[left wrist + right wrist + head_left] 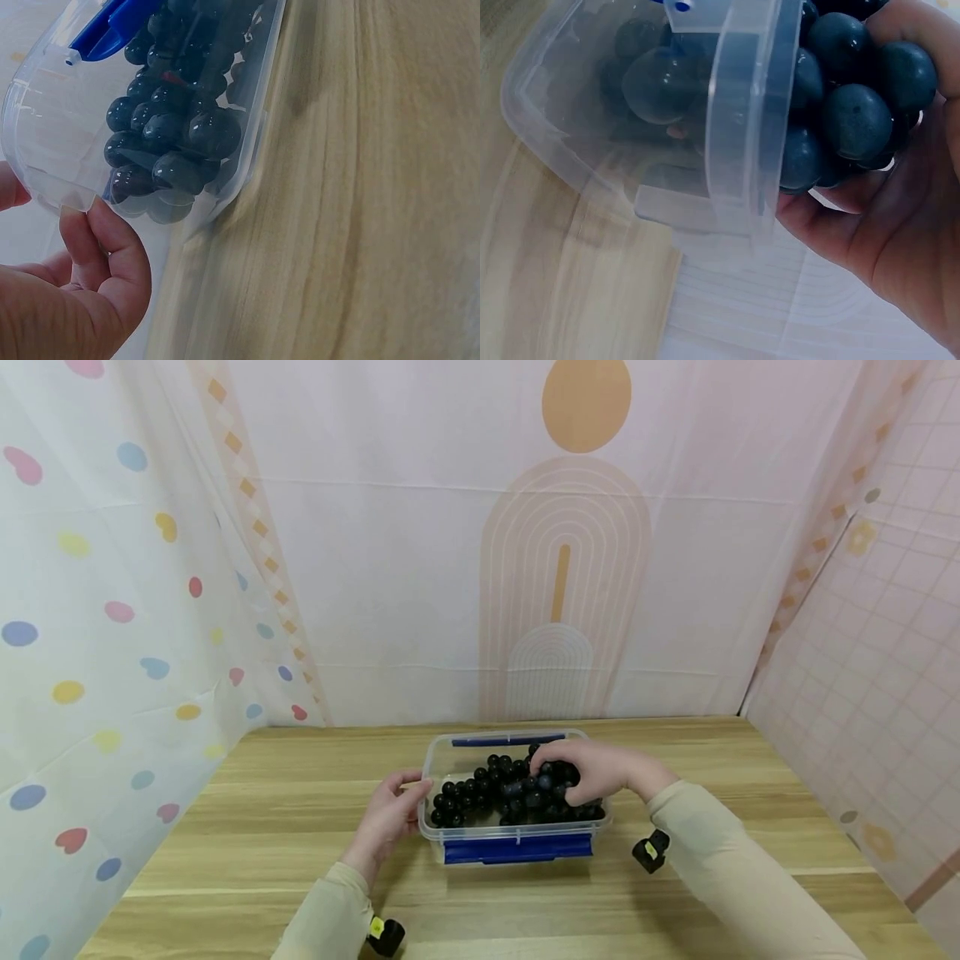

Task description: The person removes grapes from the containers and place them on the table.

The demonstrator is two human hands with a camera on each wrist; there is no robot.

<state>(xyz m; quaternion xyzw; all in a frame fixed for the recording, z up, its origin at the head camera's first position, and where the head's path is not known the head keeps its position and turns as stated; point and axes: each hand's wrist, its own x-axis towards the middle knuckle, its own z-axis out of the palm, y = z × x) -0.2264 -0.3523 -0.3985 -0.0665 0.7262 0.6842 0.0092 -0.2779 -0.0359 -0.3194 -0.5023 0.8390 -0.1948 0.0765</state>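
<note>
A clear plastic container (pixel 517 832) with blue side clips stands on the table without a lid. Dark grapes (pixel 468 791) lie inside in bunches; they show through its wall as dark grapes (pixel 176 124) in the left wrist view. My left hand (pixel 390 814) holds the container's left rim, its fingertips on the edge. Over the right side, my right hand (pixel 600 768) reaches in and grips a bunch of dark grapes (pixel 856 120). In the right wrist view those grapes bulge above the rim, with fingers and thumb around them. Part of the bunch is hidden by the container's wall.
The wooden table (pixel 285 793) extends around the container on all sides. A patterned cloth (pixel 390 568) hangs behind the table, and more cloth hangs at the left and right. A small black device is on each wrist.
</note>
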